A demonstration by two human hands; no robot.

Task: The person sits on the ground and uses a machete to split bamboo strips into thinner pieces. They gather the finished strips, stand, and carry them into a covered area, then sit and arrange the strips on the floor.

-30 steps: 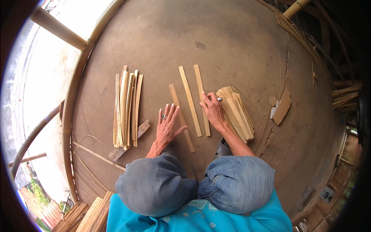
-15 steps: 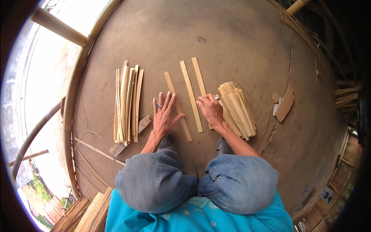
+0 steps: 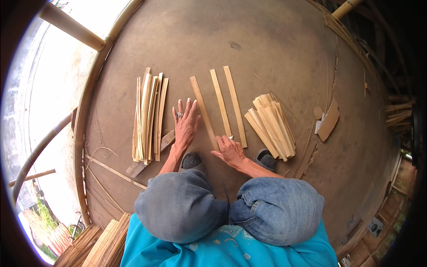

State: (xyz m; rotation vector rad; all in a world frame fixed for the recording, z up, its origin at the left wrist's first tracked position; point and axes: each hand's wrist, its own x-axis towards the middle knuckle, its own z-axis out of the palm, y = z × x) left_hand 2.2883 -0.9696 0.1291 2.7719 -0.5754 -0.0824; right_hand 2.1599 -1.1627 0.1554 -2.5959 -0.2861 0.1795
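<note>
Three pale bamboo strips lie apart on the brown ground between my feet and the far side: a left strip, a middle strip and a right strip. My left hand is open just left of the left strip, fingers stretched out and pointing away from me. At that strip's near end, my right hand has bent fingers closed over it, thumb out to the left; its fingertips are partly hidden. The near tip of the middle strip reaches the knuckles of this hand.
A loose bundle of strips lies to the left, with a wood scrap beside it. Another fanned pile is at the right. Farther right are a cardboard piece and a crack. More strips sit at the lower left.
My right hand has moved left and nearer me, from the right strip to the left strip's near end. The left strip has slid slightly away from me. My left hand has come off it.
</note>
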